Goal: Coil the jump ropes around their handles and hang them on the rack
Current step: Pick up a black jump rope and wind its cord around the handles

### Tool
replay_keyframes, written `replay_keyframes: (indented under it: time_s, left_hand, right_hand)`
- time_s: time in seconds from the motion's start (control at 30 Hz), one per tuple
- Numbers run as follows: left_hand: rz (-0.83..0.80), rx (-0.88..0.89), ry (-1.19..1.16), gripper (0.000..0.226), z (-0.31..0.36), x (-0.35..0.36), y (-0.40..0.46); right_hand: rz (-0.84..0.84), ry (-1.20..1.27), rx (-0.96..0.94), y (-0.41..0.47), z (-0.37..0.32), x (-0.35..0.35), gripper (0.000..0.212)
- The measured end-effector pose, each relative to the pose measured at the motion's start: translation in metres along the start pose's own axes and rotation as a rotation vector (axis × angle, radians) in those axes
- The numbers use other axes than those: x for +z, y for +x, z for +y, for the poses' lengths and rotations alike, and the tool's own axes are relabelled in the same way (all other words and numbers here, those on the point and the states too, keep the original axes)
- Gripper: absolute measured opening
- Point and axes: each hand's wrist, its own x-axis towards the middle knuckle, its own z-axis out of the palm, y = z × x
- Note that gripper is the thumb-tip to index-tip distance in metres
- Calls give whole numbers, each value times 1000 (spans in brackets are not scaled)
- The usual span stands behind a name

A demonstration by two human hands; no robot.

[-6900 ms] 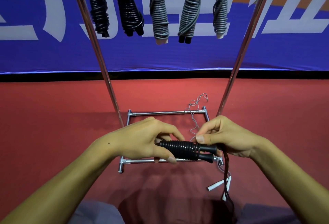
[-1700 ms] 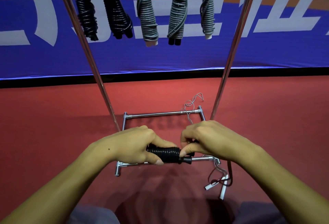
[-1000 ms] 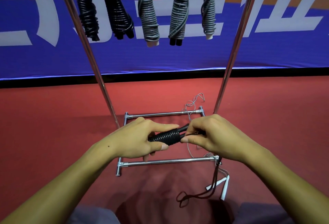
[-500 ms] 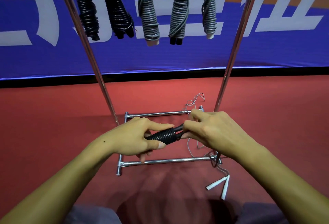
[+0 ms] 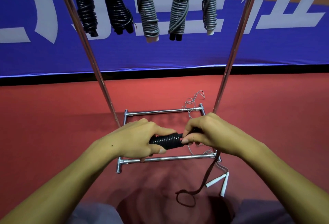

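Observation:
A black jump rope (image 5: pixel 168 141) lies coiled around its handles, held level in front of me above the rack's base. My left hand (image 5: pixel 131 141) grips the coiled bundle at its left end. My right hand (image 5: pixel 208 134) pinches the rope at the bundle's right end, fingers curled over the handle tips. A loose tail of the dark rope (image 5: pixel 204 183) hangs from under my right hand and ends in a loop near my lap. Several coiled ropes, black ones (image 5: pixel 114 6) and grey ones (image 5: pixel 148 12), hang from the top of the rack.
The chrome rack's two uprights (image 5: pixel 229 60) rise from a rectangular base frame (image 5: pixel 169 158) on the red floor. An uncoiled grey rope with white handles (image 5: pixel 218 181) lies across the base's right side. A blue banner (image 5: pixel 267 49) covers the wall behind.
Both hands have dropped a little with the bundle. The rope's free tail has swung back into sight below my right hand, forming a loop near my lap.

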Motion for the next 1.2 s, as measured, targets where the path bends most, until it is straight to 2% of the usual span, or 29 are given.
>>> replay_keyframes:
  time_s: [0.1, 0.17, 0.33, 0.47, 0.53, 0.63, 0.73, 0.83, 0.93, 1.03, 1.13, 1.2]
  left_hand:
    - [-69, 48, 100, 57, 5, 1, 1]
    - [-129, 87, 85, 57, 8, 3, 1]
    - [-177, 166, -135, 66, 10, -4, -5]
    - [-209, 189, -302, 63, 14, -6, -10]
    - [-197, 199, -356, 60, 17, -9, -13]
    - [-153, 245, -375, 53, 17, -13, -18]
    - [-109, 275, -461, 53, 16, -17, -21]
    - [-69, 264, -607, 55, 15, -19, -24]
    - [-41, 227, -730, 57, 12, -18, -25]
    - [-24, 206, -767, 56, 7, -16, -23]
    - [20, 190, -801, 55, 7, -18, -24]
    - [84, 182, -829, 56, 7, -21, -25]
  right_hand:
    - [-73, -35, -21, 0, -1, 5, 20]
    - [-108, 78, 17, -1, 0, 4, 21]
    - [-205, 407, 106, -2, 7, -3, 23]
    - [-297, 579, 134, -4, 7, -5, 19]
    - [-306, 672, 146, -5, 10, -6, 28]
    - [-278, 755, 131, -4, 16, -4, 49]
    - [-243, 908, 69, -4, 15, -1, 42]
    - [-169, 1031, 45, -3, 10, -1, 45]
    - [-107, 1033, 27, -1, 3, 1, 38]
    - [15, 1059, 21, 3, -5, 9, 16]
    - [132, 1087, 60, 4, -8, 15, 31]
    - [184, 1106, -4, 3, -8, 14, 19]
